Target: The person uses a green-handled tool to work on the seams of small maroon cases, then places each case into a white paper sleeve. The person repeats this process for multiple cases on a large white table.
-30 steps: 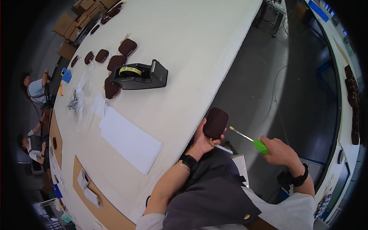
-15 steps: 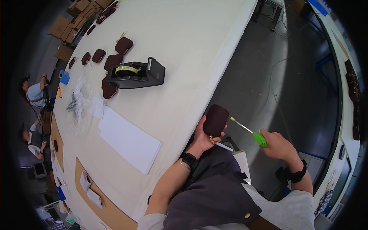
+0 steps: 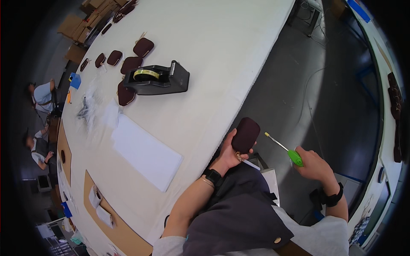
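Observation:
My left hand (image 3: 229, 154) is wrapped round a small dark maroon zip pouch (image 3: 246, 135), holding it upright just off the table edge. A gold zip pull with a beige cord and a white strip (image 3: 251, 164) hangs at its lower end. In my right hand (image 3: 315, 165) is a green long-necked lighter (image 3: 295, 158), its metal neck pointing up and left. The brass-coloured tip stops a little short of the pouch's right side. No flame can be made out.
On the white table (image 3: 209, 85) stand a black tape dispenser (image 3: 171, 81), several maroon pouches (image 3: 143, 47), a stack of white sheets (image 3: 149, 151) and crumpled clear plastic (image 3: 89, 104). Two people (image 3: 42, 100) work beyond the far left edge. Another bench (image 3: 386, 145) lies at right.
The view has shifted slightly, so the table things sit a little farther right and higher. Both hands keep their holds; the lighter's tip is marginally farther from the pouch.

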A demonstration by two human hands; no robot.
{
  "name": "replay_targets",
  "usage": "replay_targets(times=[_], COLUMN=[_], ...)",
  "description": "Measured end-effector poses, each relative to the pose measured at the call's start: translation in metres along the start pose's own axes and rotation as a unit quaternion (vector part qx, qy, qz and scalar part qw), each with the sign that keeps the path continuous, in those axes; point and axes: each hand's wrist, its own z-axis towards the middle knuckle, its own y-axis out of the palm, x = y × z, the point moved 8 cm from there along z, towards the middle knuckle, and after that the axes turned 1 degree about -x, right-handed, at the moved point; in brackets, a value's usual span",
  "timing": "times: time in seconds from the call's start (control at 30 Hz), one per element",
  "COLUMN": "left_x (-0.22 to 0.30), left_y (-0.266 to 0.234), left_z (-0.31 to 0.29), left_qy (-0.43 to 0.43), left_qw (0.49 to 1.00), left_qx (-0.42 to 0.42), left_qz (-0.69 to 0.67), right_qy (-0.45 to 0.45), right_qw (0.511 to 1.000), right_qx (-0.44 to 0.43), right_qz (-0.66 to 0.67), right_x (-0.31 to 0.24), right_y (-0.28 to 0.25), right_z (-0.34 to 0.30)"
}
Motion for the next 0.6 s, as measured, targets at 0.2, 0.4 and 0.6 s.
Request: replay_targets(times=[0.2, 0.4, 0.6], left_x=[0.003, -0.012, -0.011], left_y=[0.001, 0.115, 0.094], left_z=[0.002, -0.025, -0.016], left_qy=[0.080, 0.304, 0.160], left_qw=[0.928, 0.607, 0.868], left_qx=[0.149, 0.025, 0.015], left_qz=[0.331, 0.734, 0.470], right_qy=[-0.072, -0.012, -0.090], right_qw=[0.980, 0.845, 0.866], right_qx=[0.131, 0.137, 0.138], right_qz=[0.135, 0.517, 0.472], right_x=[-0.002, 0.023, 0.002], right_y=[-0.008, 0.008, -0.009], right_z=[0.001, 0.053, 0.046])
